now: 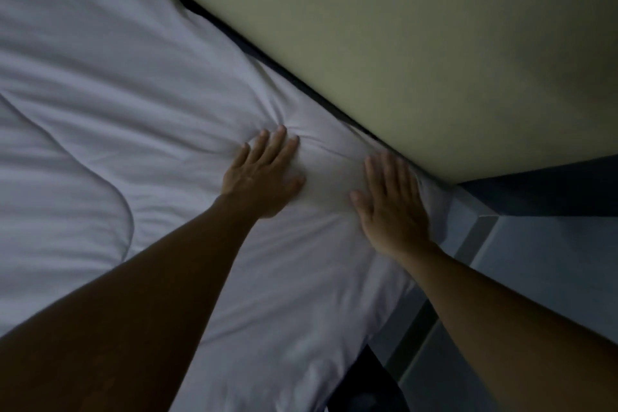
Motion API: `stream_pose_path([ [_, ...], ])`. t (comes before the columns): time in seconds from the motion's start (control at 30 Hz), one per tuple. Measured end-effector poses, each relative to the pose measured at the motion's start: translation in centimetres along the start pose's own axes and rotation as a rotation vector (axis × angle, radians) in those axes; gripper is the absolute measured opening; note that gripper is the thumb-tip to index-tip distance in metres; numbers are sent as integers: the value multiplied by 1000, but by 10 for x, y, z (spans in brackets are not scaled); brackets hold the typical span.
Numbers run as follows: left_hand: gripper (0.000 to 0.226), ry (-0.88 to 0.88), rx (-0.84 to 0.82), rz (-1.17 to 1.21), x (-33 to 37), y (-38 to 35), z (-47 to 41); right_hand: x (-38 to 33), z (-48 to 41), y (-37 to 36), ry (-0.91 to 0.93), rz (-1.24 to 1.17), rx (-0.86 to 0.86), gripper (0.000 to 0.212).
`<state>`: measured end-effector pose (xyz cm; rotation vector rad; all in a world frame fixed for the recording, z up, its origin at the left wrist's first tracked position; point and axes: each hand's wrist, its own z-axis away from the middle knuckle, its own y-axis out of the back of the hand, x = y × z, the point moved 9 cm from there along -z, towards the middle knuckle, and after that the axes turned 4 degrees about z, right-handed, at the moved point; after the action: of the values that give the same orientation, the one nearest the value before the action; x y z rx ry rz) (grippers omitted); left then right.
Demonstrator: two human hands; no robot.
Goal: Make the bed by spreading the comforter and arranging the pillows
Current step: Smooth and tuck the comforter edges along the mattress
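While both hands press flat, fingers apart, comforter lies beneath.

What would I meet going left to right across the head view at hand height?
comforter → left hand → right hand → wall
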<state>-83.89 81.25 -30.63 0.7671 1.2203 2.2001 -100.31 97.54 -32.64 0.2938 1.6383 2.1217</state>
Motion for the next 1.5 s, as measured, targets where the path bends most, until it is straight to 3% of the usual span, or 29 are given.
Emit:
stream_pose_path([
  [0.1, 81, 19, -78, 52, 1, 9, 1, 19, 16, -2, -130, -8, -50, 69],
  [0.23, 72, 75, -12, 158, 13, 37, 30, 18, 34, 23, -226, -49, 8, 64],
  [0.43, 59, 278, -22, 264, 10, 60, 110, -75, 70, 80, 204, -245, -70, 56],
  [0.93, 45, 879, 275, 508, -72, 129, 455, -305, 188, 209, 818, -282, -246, 48],
  [1.1, 43, 1060, 369, 598, -102, 93, 591, -396, 283, 198, 1004, -266, -292, 39],
  [1.5, 44, 1339, 359, 782, -142, -90, 904, -593, 554, 90, 1327, -164, -499, 32],
])
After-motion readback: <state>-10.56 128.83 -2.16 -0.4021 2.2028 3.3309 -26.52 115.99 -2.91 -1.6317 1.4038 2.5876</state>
